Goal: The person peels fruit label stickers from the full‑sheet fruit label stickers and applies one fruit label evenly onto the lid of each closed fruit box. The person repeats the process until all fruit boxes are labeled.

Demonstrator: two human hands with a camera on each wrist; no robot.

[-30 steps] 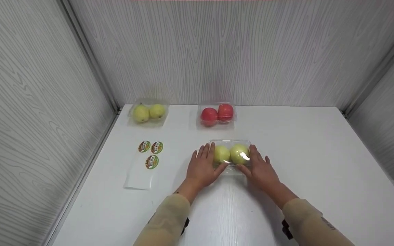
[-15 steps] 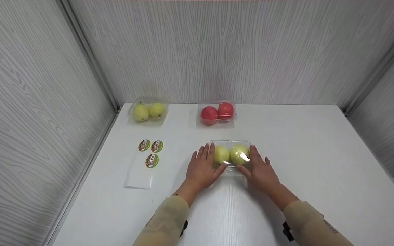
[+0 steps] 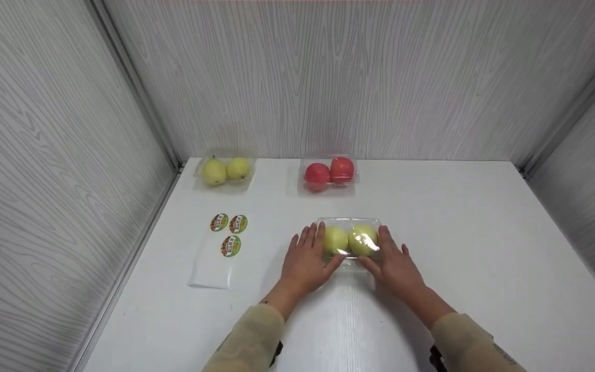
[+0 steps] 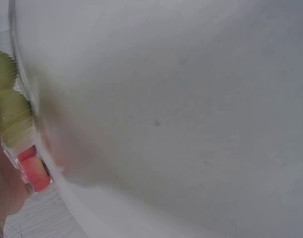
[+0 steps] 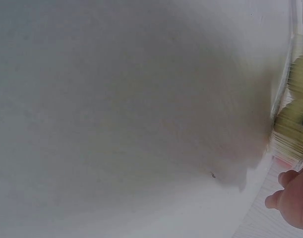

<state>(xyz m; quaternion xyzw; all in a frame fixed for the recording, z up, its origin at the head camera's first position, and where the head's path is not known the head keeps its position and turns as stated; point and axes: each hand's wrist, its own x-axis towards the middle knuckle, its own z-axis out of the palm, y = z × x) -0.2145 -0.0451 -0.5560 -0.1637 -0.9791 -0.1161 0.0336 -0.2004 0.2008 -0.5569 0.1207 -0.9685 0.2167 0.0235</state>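
Observation:
A clear plastic clamshell box [image 3: 349, 221] with two round yellow-green fruits [image 3: 335, 240] lies between both hands in the head view. My left hand [image 3: 303, 264] rests along its left side, fingers straight and pointing away, thumb at the near edge. The right hand [image 3: 400, 269] mirrors it on the right side, with its thumb also at the near edge. The lid is down over the fruits. In the left wrist view, only part of the hand [image 4: 7, 186] shows beside the fruits [image 4: 13, 116]. The right wrist view catches fingertips [image 5: 275, 199] near the box's ribbed side.
At the back left stands a clear box with two yellow-green pears [image 3: 214, 172]. Another clear box, holding two red round fruits [image 3: 317, 176], stands at the back middle. Three round labels [image 3: 230, 246] sit on a backing sheet [image 3: 210, 274] at left. Grey wood-grain walls [image 3: 328, 77] enclose the table.
Both hands and the box between them have shifted slightly toward the person. The fingers keep their straight pose; the boxes at the back and the labels stay put.

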